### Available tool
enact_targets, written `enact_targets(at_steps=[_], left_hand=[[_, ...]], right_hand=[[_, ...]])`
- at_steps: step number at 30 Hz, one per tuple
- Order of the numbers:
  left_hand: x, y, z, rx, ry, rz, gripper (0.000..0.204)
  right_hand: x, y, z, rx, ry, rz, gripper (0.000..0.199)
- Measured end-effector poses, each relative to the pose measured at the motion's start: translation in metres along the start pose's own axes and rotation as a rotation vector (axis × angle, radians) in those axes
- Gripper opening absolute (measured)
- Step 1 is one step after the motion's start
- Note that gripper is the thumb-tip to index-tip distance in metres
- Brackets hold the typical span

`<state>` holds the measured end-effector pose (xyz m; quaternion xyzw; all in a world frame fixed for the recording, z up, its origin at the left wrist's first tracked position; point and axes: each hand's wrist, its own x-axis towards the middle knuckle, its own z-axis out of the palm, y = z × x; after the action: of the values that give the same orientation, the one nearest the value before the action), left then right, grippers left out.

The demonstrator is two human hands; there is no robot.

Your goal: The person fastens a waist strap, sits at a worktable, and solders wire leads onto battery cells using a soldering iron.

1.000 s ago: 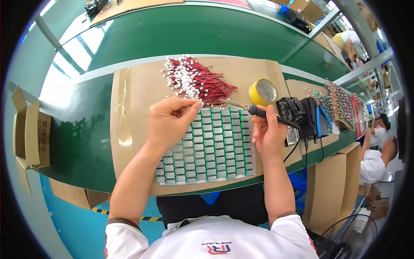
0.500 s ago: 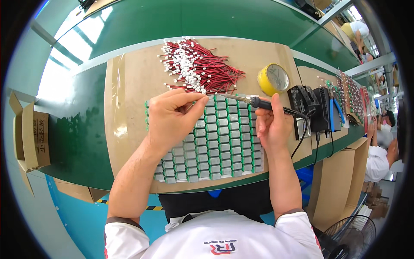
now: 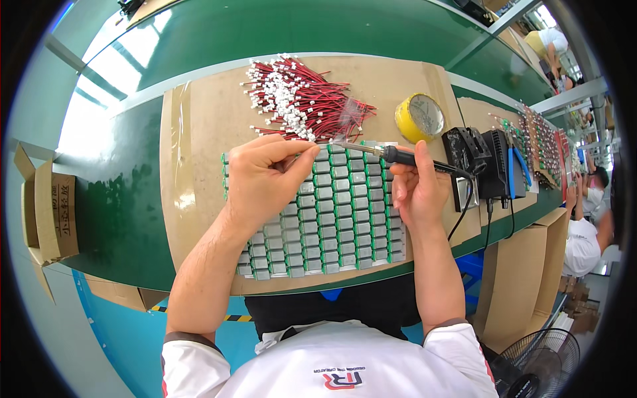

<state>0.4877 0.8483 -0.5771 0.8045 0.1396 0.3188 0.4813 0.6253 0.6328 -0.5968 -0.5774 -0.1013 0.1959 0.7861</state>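
My right hand [image 3: 421, 182] holds a soldering iron [image 3: 398, 156] by its dark handle, the metal tip pointing left. Close to that tip, my left hand [image 3: 269, 176] has thumb and forefinger pinched together; what they hold is too small to make out. Beneath both hands lies a panel of grey rectangular parts with green edges [image 3: 326, 219], set in rows; my left hand covers part of it. Just beyond the tip is a pile of red and black wires with white connectors [image 3: 292, 99]. A faint pale wisp like smoke hangs over the wires' right end.
A roll of yellow tape [image 3: 419, 118] stands at the back right of the cardboard sheet [image 3: 199, 146]. Right of it sit a black soldering station [image 3: 494, 162] and blue-handled pliers [image 3: 512, 174]. An open carton [image 3: 56, 212] is at the far left. Other people work at the right.
A pale wisp has appeared over the wires, above the iron's tip. The iron has shifted very slightly; both hands stay nearly where they were.
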Motion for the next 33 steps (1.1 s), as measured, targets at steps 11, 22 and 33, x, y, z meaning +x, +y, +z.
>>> enact_targets(at_steps=[11, 22, 33], left_hand=[[0.0, 0.001, 0.002, 0.015, 0.002, -0.011, 0.007], [0.002, 0.0, 0.004, 0.029, 0.022, -0.008, 0.008], [0.006, 0.012, -0.011, -0.214, 0.113, -0.276, 0.012]], right_hand=[[-0.001, -0.003, 0.002, 0.016, -0.018, 0.014, 0.047], [0.0, -0.002, -0.003, 0.04, -0.01, 0.014, 0.047], [-0.014, -0.031, -0.039, -0.466, 0.297, -0.552, 0.029]])
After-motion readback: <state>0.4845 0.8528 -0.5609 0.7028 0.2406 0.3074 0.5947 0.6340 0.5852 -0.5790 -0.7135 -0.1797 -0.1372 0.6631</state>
